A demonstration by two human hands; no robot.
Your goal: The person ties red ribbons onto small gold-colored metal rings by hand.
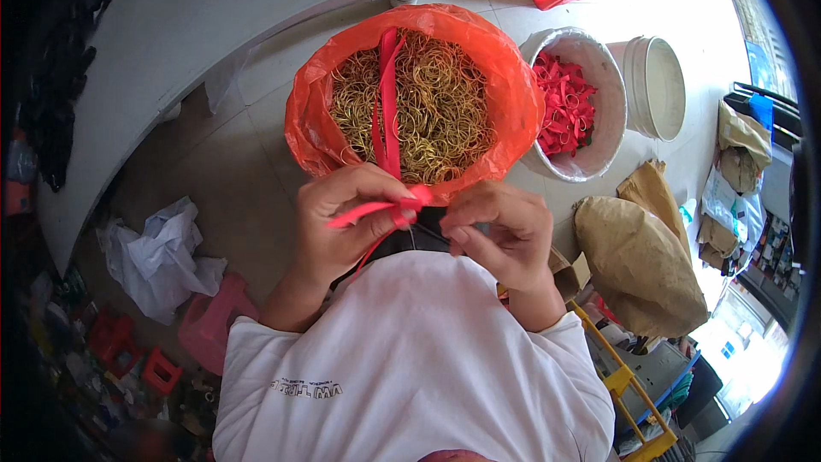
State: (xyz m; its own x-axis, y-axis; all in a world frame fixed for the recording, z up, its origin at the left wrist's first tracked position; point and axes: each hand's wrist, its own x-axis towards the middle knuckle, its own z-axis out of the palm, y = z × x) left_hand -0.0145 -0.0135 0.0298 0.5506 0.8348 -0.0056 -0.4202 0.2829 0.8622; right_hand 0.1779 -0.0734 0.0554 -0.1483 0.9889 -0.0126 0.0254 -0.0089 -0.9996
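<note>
My left hand (349,212) pinches a red ribbon (414,203) folded into a small bow or loop, with one end sticking out to the left past the thumb. Just to the right, my right hand (506,235) is closed, thumb against curled fingers; whatever lies in the pinch is too small to tell. Beyond both hands stands an orange plastic bag (312,107), open at the top and full of thin gold-coloured rings (445,103). Across the rings lie long red ribbon strips (390,107), reaching down toward my left hand.
Right of the bag is a white bucket (609,111) holding red ribbon pieces (564,103), with another pale bucket (663,90) beside it. A brown sack (637,261) sits at the right. At left are a grey table (188,17), white plastic (162,248) and a pink stool (214,321).
</note>
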